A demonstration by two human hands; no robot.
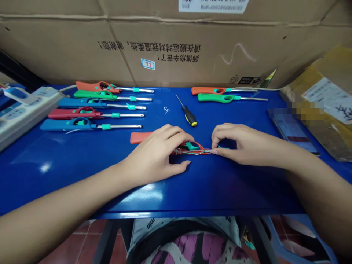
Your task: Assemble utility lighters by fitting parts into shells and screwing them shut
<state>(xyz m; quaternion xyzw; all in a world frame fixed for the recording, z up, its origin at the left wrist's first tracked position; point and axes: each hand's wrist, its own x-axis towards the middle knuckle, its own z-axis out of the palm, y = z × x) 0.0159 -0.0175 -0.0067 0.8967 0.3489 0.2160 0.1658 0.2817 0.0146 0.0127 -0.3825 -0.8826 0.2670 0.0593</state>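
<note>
An orange long-neck lighter [140, 137] lies on the blue table with its casing open toward me. A turquoise trigger [191, 146] and thin wires show inside. My left hand [165, 148] rests over the handle, fingers curled on its far side and thumb held apart on the near side. At the narrow front end, my right hand [233, 143] pinches between thumb and forefinger; the small part at its fingertips is mostly hidden. A bit of turquoise shows behind that hand. Beyond the hands lies a black-and-yellow screwdriver [189, 116].
Several lighters [90, 113] lie in a row at the left, beside a white power strip [30, 113]. Two more, one orange [207, 90] and one green [214, 98], lie at the back right. A phone [294, 132] and wrapped parcel [324, 110] are rightward. A cardboard box [165, 33] stands behind.
</note>
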